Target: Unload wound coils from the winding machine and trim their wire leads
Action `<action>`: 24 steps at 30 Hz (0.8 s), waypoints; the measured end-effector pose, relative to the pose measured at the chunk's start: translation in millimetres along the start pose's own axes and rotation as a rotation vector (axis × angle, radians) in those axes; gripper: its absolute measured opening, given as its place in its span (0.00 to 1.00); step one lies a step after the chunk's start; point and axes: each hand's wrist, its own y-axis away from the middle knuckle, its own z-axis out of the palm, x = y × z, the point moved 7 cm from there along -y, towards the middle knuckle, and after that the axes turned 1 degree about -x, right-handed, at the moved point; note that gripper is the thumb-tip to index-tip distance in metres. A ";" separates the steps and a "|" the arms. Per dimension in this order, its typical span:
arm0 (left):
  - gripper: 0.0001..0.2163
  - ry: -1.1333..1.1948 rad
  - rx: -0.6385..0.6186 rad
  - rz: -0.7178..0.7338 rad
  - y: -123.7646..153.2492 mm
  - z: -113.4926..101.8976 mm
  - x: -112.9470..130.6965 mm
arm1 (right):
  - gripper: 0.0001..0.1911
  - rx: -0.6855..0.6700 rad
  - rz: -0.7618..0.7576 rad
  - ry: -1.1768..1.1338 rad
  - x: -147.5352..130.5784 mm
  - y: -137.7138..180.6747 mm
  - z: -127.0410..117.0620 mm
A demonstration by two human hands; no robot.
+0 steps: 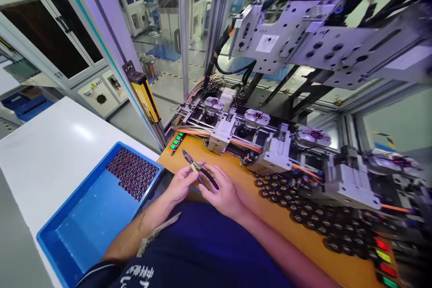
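Note:
A pair of pliers [188, 157] is held in front of my body, its metal jaws pointing away and to the left. My right hand [223, 190] is closed around the dark handles, with the thumb below and the fingers above. Fingers of my left hand [181, 184] pinch the pliers near the pivot, where a pale yellowish part shows. Whether the left fingers also hold something small cannot be seen. Both hands are over the near edge of the orange-brown work surface [236, 168].
On the left, a blue tray [91, 220] on a white table [43, 144] holds many small dark parts [133, 171]. Beyond my hands stand machine stations [221, 132] and green buttons [177, 140]. Black round parts [303, 211] lie to the right, near coloured buttons [384, 256]. A metal plate assembly [290, 36] hangs above.

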 end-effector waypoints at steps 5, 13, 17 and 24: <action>0.26 0.023 -0.194 0.022 -10.4 18.6 38.5 | 0.32 -0.256 0.248 -0.420 -20.9 -7.3 -3.1; 0.38 -0.257 -0.441 -0.132 -25.0 44.1 44.6 | 0.34 -0.482 0.384 -0.782 -37.8 -2.5 -0.4; 0.28 -0.696 -0.303 0.135 -38.5 16.4 43.6 | 0.28 -0.413 0.340 -0.649 -41.4 -16.7 -52.3; 0.15 -1.150 -0.044 0.307 -43.3 -40.9 -13.5 | 0.20 -0.427 0.305 -0.138 -79.7 -108.0 -166.7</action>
